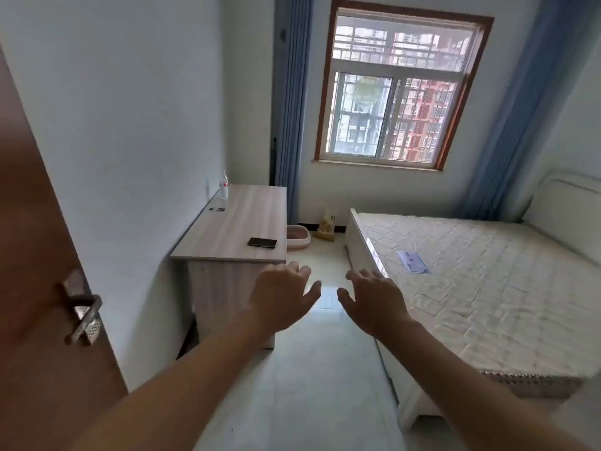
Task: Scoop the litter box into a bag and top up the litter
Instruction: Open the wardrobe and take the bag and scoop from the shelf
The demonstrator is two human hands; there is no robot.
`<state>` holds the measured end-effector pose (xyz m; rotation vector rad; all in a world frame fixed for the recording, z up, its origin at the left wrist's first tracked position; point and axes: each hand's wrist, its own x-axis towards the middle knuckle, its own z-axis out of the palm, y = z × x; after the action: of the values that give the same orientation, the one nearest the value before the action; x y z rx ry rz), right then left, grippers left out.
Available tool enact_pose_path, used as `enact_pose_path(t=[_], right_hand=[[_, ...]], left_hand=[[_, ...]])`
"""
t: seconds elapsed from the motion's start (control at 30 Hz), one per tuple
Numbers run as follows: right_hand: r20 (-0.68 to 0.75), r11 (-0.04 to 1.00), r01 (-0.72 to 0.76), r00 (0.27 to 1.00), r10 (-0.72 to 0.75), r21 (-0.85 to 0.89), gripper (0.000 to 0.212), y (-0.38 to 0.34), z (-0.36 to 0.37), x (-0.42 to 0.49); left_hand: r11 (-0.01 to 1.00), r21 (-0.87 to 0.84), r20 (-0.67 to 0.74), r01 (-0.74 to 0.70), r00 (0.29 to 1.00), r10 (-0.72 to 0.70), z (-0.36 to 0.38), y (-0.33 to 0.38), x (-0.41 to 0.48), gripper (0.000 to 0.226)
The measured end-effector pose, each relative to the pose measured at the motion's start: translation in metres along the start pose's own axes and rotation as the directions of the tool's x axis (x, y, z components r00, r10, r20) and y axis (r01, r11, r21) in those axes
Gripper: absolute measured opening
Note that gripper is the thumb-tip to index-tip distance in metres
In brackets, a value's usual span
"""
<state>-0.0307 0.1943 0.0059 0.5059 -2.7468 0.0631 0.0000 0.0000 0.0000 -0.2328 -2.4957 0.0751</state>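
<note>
A pale pink litter box (297, 236) sits on the floor at the far end of the room, half hidden behind the desk. Beside it, under the window, a yellow-and-white litter bag (326, 226) leans against the wall. My left hand (282, 296) and my right hand (374, 301) are stretched out in front of me at mid-room height, palms down, fingers spread, holding nothing. Both are well short of the litter box. No scoop is visible.
A wooden desk (234, 222) stands along the left wall with a black phone (262, 242) and a water bottle (223, 187) on it. A bare mattress on a bed (471, 278) fills the right. A narrow tiled aisle (312, 369) runs between them. A brown door (35, 288) is at my left.
</note>
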Motion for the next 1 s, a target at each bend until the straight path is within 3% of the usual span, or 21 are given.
enact_pose_path(t=[0.27, 0.63, 0.8, 1.0], right_hand=[[-0.038, 0.994, -0.105, 0.994, 0.106, 0.008, 0.038, 0.046, 0.049, 0.034], [-0.008, 0.963, -0.270, 0.963, 0.270, 0.009, 0.035, 0.183, 0.121, 0.091], [-0.003, 0.955, -0.297, 0.955, 0.297, -0.014, 0.034, 0.240, 0.134, 0.131], [0.012, 0.943, -0.328, 0.944, 0.329, -0.061, 0.032, 0.298, 0.146, 0.171]], left_hand=[[0.987, -0.088, -0.003, -0.136, 0.991, 0.136, 0.082, 0.012, 0.065, 0.052], [0.927, -0.096, 0.067, -0.361, 0.927, 0.368, 0.187, 0.095, 0.177, 0.054], [0.922, -0.065, 0.081, -0.382, 0.919, 0.386, 0.213, 0.119, 0.242, 0.048], [0.883, -0.153, 0.092, -0.443, 0.883, 0.460, 0.263, 0.147, 0.301, 0.048]])
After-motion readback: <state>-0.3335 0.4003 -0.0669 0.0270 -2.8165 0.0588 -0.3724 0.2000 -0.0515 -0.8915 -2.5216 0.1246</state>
